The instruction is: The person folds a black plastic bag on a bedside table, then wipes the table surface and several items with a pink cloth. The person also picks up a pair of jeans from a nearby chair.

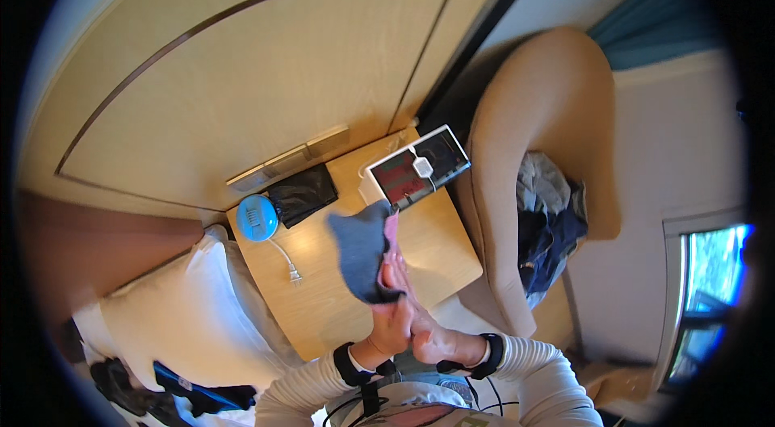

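Before me, above the near part of a light wooden table, my two hands meet around a grey-blue cloth piece with a pink edge (pixel 363 251). My left hand (pixel 390 324) pinches the lower end of the cloth. Against it lies my right hand (pixel 424 330), its fingers stretched up along the pink side; whether it grips the cloth cannot be told. The cloth's kind is unclear, perhaps a sock or cap, and its upper left part is blurred. Black straps circle both wrists.
The wooden table (pixel 327 306) bears a round blue device (pixel 257 218), a white plug (pixel 295 274), a black pouch (pixel 303 194) and a white-framed box (pixel 418 166). At right stands a tan armchair (pixel 496 215) with clothes (pixel 551 227); at left, a bed with a white pillow (pixel 175 306).
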`<state>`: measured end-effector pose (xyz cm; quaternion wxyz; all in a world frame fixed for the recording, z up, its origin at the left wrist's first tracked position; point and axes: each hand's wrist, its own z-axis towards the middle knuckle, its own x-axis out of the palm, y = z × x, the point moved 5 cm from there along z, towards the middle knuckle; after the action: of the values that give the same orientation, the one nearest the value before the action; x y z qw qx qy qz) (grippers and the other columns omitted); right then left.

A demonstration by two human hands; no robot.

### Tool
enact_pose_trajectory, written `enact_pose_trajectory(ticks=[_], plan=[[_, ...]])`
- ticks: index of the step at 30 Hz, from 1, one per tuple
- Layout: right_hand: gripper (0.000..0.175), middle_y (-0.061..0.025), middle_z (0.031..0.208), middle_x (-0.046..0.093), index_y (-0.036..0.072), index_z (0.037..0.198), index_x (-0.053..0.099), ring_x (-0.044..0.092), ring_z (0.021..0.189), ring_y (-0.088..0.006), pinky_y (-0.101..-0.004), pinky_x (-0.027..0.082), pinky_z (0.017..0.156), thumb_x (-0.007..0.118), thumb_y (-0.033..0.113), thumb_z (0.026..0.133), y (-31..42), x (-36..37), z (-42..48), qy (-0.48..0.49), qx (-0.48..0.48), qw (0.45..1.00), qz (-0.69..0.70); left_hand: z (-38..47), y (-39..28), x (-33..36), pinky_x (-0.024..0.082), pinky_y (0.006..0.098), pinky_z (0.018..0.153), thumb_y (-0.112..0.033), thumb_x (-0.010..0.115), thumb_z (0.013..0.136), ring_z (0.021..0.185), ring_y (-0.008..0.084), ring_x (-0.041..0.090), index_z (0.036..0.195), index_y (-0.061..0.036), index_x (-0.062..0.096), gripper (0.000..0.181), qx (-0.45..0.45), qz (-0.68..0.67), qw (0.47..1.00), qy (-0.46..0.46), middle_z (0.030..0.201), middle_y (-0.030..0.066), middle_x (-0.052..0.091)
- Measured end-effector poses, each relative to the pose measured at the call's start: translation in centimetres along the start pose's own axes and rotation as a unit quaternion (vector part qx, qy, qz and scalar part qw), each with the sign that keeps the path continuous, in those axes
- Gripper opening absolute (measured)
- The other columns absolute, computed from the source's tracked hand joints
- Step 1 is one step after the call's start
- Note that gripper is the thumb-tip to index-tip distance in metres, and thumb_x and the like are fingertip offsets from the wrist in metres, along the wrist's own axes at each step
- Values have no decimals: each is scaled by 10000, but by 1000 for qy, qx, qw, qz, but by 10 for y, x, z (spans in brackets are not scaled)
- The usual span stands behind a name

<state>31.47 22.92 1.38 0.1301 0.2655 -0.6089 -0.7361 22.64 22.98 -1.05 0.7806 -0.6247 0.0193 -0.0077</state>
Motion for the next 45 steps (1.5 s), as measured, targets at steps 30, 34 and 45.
enact_pose_trajectory(ticks=[30, 34, 45], plan=[[1063, -206, 1440, 317, 109, 1504, 274, 261, 1341, -481, -567, 384, 1051, 878, 277, 645, -75, -175, 148, 194, -25, 836, -512, 58, 224, 55, 416, 301, 452, -586, 393, 1005, 476, 138, 502, 1130, -124, 616, 528, -342, -345, 763, -428, 595, -3, 496], [1071, -175, 1393, 353, 163, 1501, 297, 301, 1312, -452, -544, 456, 992, 888, 215, 609, -69, -179, 155, 206, -32, 842, -498, 37, 209, 63, 457, 292, 484, -528, 432, 1016, 490, 131, 516, 969, -141, 644, 444, -334, -311, 798, -394, 622, -9, 500], [1043, -175, 1342, 393, 146, 1478, 325, 359, 1256, -436, -516, 480, 969, 877, 253, 600, -67, -177, 149, 193, -17, 855, -480, 6, 130, -36, 436, 218, 604, -515, 526, 989, 704, 47, 545, 899, -37, 642, 501, -342, -153, 819, -435, 763, -39, 575]])
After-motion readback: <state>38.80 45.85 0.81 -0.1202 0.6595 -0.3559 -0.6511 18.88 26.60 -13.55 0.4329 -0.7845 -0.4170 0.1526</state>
